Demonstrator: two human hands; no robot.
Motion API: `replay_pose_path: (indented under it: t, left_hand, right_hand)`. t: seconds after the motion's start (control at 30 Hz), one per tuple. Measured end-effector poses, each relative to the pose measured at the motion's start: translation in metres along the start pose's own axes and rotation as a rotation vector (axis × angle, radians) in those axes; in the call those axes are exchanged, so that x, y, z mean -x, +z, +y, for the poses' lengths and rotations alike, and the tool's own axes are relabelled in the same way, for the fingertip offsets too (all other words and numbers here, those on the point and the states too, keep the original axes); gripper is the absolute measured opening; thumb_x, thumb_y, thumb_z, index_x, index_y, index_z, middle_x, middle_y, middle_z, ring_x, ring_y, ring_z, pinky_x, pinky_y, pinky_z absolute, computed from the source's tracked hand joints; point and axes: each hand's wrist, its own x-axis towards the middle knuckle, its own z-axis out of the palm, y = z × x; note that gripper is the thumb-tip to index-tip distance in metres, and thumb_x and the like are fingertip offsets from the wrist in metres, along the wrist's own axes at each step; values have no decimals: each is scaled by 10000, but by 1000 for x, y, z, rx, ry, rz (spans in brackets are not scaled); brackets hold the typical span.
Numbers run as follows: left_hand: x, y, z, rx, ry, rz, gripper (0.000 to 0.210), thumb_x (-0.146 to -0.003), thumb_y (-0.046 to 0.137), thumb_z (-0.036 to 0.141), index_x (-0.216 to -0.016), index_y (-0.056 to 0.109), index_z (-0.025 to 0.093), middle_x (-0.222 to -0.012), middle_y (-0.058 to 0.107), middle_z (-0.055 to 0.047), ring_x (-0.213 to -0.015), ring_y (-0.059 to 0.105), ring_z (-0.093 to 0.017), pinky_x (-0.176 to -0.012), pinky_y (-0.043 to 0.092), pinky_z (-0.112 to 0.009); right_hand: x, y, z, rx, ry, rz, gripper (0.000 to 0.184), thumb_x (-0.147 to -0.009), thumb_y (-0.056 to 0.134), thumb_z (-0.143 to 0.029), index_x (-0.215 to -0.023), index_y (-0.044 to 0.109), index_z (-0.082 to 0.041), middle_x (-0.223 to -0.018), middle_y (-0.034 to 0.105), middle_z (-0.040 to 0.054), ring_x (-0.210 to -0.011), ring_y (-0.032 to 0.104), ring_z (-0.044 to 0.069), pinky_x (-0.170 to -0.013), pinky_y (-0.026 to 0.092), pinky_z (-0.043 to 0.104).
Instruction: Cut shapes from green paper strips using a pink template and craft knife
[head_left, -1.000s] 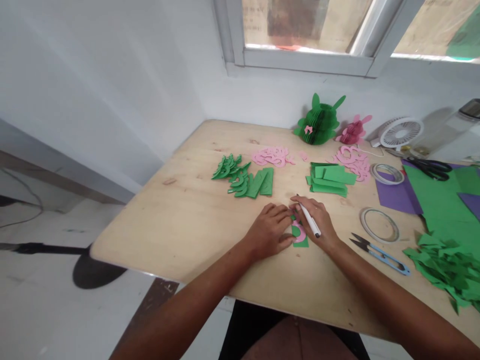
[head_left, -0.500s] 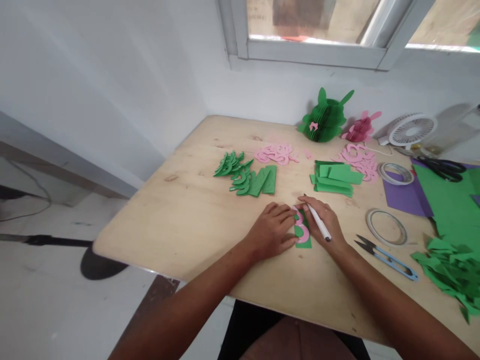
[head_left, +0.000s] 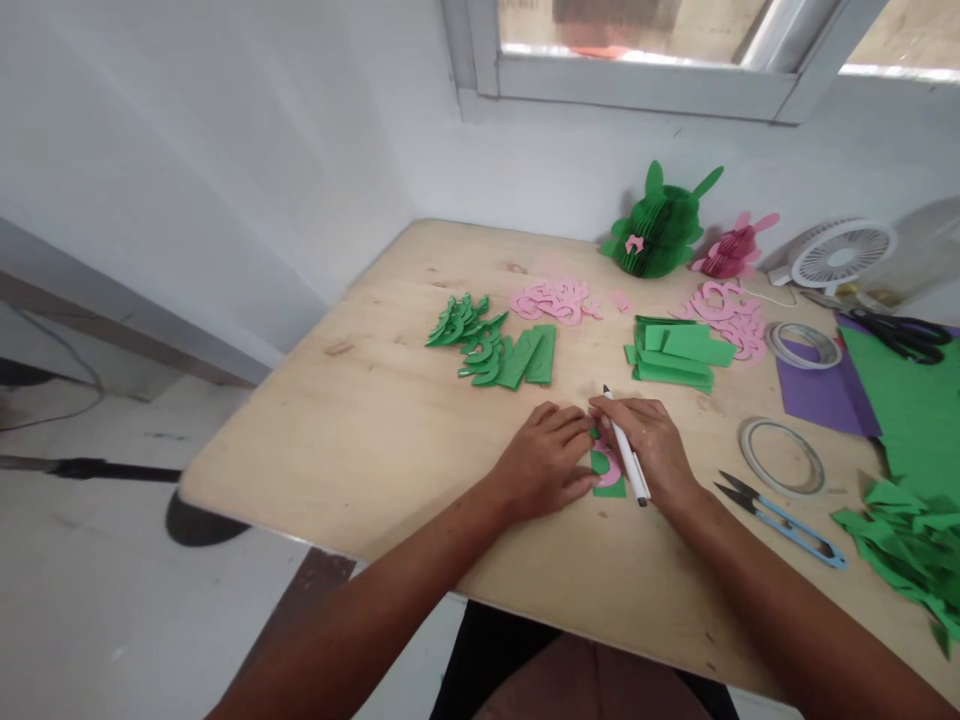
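My left hand (head_left: 546, 456) rests on the table, its fingers and thumb holding down a pink paper cutout (head_left: 610, 470) shaped like a 3. Under the cutout lies a green paper rectangle (head_left: 615, 491). From the other side my right hand (head_left: 651, 440) grips a white pen (head_left: 628, 458) with black ends. One end of the pen points away from me, past the fingers, and the other toward me. The right fingertips touch the top of the cutout, which they partly hide.
Beyond my hands are green cutouts (head_left: 484, 350), pink cutouts (head_left: 555, 300) and green rectangles (head_left: 679, 355). To the right lie blue thread snips (head_left: 799, 532), a tape roll (head_left: 782, 457), green scraps (head_left: 911, 545) and black scissors (head_left: 900, 335). A green paper figure (head_left: 656, 230) and a white fan (head_left: 844, 255) stand against the wall.
My right hand has shifted slightly over the top of the pink cutout, covering more of it, and the pen has turned more upright in view. My left hand stays in place.
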Motion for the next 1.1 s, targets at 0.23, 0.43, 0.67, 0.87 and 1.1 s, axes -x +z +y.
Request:
replay_pose_path:
  t: [0.23, 0.43, 0.67, 0.87, 1.1]
  left_hand:
    - [0, 0, 1, -7, -3, -3, 277, -910, 562, 370, -1085, 611, 159, -1257, 664, -98, -1228, 548, -265, -1041, 382, -447]
    - [0, 0, 1, -3, -13, -7, 270, -905, 564, 353, -1085, 611, 157, -1294, 642, -103, -1238, 545, -259, -1052, 377, -444]
    - [0, 0, 1, 13, -8, -12, 275, -896, 578, 351, -1101, 604, 171, -1264, 661, -88, -1268, 528, -251, -1058, 367, -436]
    - [0, 1, 0, -1, -2, -11, 269, -883, 594, 338, -1091, 614, 168, -1267, 657, -107, -1256, 538, -255, -1072, 366, -442]
    - [2, 3, -1, -8, 1, -8, 287, -895, 598, 355, -1112, 612, 167, -1257, 662, -107, -1275, 535, -238, -1098, 369, -436]
  right_hand:
    - [-1, -3, -3, 19, -32, 6, 377, -932, 514, -181, -1301, 587, -215, -1037, 750, 100, -967, 681, 250, -839, 437, 382]
    - [-3, -5, -5, 48, -61, -46, 408, -916, 571, -184, -1322, 567, -216, -1002, 755, 80, -987, 662, 247, -837, 409, 371]
    - [-6, -6, -15, 170, -60, -66, 343, -941, 553, -180, -1280, 595, -206, -979, 755, 90, -966, 643, 246, -817, 379, 370]
    - [-5, -1, -14, 10, 56, -15, 275, -934, 544, -232, -1188, 649, -217, -937, 752, 83, -925, 665, 248, -812, 431, 375]
    - [-6, 0, -14, -456, 426, 308, 298, -946, 522, -399, -1141, 677, -234, -1080, 739, 76, -989, 687, 222, -893, 529, 387]
